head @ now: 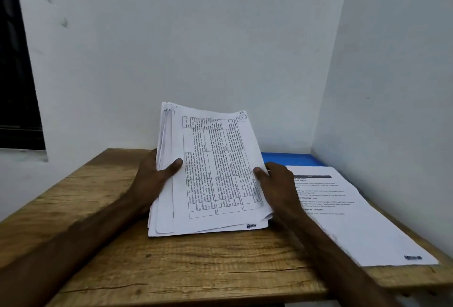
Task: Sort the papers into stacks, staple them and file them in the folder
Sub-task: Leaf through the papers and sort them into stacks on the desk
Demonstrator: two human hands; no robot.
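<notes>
A thick stack of printed papers [210, 171] is tilted up off the wooden table [171, 262], its top sheet showing a table of text turned sideways. My left hand [154, 176] grips the stack's left edge with the thumb on top. My right hand [277, 184] grips the right edge, thumb pressed on the top sheet. A separate printed sheet [355, 223] lies flat on the table to the right. Behind it, a blue folder [291, 158] lies against the wall, partly covered by that sheet.
White walls close off the table at the back and on the right, forming a corner. A dark window [17, 73] is at the left. The table's front edge runs along the bottom of the view.
</notes>
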